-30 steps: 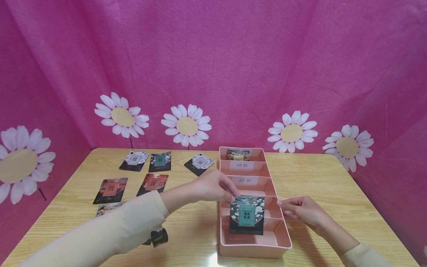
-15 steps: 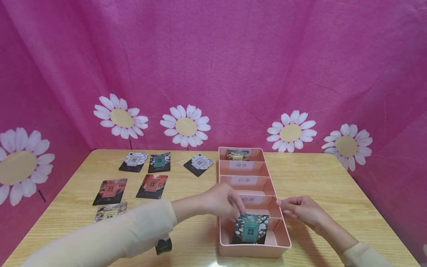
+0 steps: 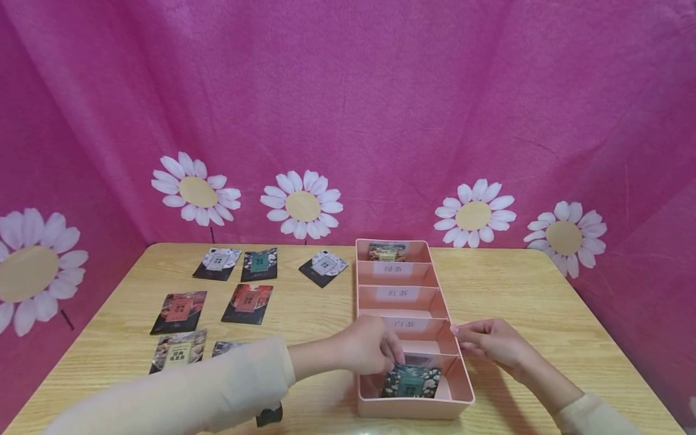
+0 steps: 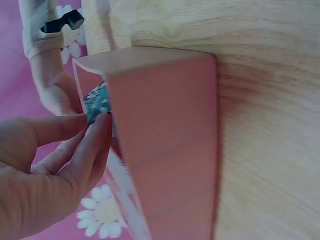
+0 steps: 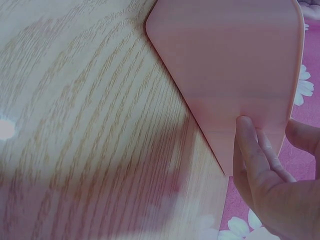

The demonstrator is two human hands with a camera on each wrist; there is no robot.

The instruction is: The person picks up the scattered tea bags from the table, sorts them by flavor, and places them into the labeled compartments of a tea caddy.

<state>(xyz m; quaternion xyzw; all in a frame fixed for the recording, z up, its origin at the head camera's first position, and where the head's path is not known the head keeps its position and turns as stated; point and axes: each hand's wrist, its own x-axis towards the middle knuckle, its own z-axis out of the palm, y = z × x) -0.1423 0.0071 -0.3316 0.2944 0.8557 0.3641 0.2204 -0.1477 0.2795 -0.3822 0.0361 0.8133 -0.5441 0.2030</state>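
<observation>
My left hand (image 3: 372, 345) pinches the top edge of a dark tea sachet (image 3: 411, 382) with a green label and white flowers. The sachet leans back inside the nearest compartment of a long pink divided box (image 3: 414, 410). In the left wrist view, thumb and fingertips meet at the sachet's edge, beside the box wall. My right hand (image 3: 497, 345) holds the box's right side. The right wrist view shows its fingers (image 5: 250, 145) against the outer wall and its thumb at the rim. A yellow-labelled sachet (image 3: 388, 252) stands in the farthest compartment.
On the left of the wooden table (image 3: 505, 284) lie several sachets, including red ones (image 3: 247, 304), white ones (image 3: 324, 267), a green one (image 3: 260, 263) and a yellow-labelled one (image 3: 178, 352). White paper labels (image 3: 399, 293) with Chinese characters mark the dividers. A pink curtain (image 3: 348, 121) hangs behind.
My left hand has lowered the green-labelled sachet from over the box down into the nearest compartment, and the sachet now tilts back. My right hand has stayed at the box's side.
</observation>
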